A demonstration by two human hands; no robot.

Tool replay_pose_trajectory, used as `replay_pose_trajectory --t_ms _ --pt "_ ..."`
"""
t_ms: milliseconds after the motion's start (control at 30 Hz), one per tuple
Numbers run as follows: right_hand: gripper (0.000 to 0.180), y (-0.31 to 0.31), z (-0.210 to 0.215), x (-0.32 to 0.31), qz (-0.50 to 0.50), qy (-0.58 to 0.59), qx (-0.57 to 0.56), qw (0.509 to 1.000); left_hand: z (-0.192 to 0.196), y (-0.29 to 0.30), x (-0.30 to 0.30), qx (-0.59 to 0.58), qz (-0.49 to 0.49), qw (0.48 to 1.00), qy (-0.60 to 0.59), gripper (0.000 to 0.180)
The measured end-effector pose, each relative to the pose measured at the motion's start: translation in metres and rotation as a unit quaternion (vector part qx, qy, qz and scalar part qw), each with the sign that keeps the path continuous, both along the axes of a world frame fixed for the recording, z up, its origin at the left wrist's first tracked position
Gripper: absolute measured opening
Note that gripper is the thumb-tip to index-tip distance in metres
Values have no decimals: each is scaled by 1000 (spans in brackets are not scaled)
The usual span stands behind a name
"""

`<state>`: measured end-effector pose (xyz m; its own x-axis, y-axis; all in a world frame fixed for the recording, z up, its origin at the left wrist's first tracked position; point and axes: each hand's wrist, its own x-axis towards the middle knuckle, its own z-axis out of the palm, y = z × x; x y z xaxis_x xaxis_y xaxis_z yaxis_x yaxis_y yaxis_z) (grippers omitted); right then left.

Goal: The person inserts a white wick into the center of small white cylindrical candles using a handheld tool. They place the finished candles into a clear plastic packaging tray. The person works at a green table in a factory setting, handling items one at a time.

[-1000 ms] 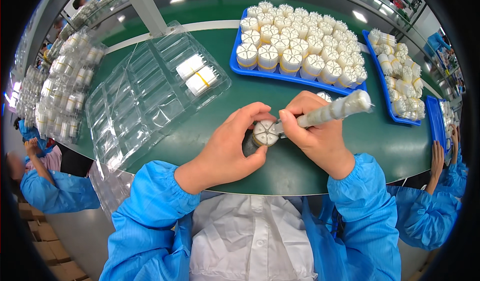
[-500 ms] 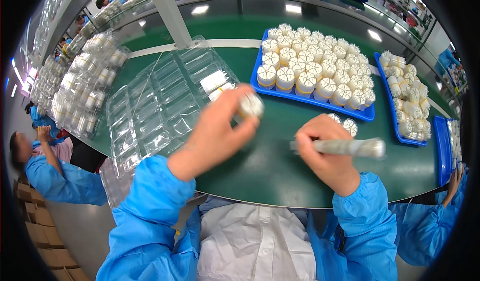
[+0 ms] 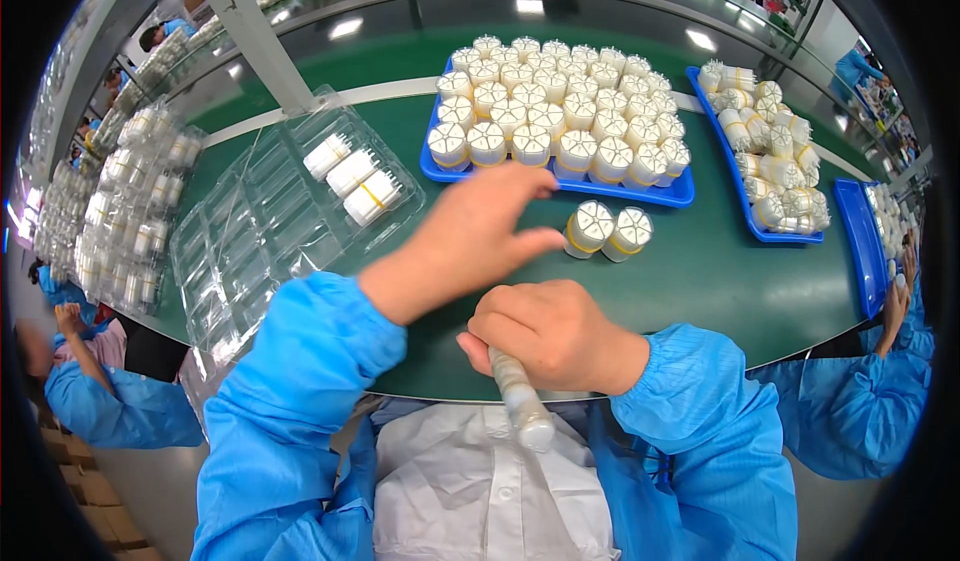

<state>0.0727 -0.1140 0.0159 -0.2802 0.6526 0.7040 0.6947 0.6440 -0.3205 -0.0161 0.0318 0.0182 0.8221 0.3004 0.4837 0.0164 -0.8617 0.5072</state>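
The left hand is held above the green counter with the fingers spread and empty — its fingertips are just beside two white round pieces that stand alone on the counter, without touching them. The right hand is closed around a pale tube, which points down toward the body. Behind the two pieces, a blue tray full of the same white round pieces is seen. On the left, a clear plastic tray is placed — three white pieces with yellow bands lie in its pockets. Another blue tray with pieces is seen at the right.
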Motion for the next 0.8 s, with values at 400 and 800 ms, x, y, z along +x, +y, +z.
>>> replay_pose_trajectory --t_ms 400,800 --pt "10 13 20 31 -110 191 -2 975 -8 -5 -43 -104 -7 995 -7 44" --pt "12 20 9 24 -147 224 -116 956 -13 -15 -71 -110 -5 994 -18 51"
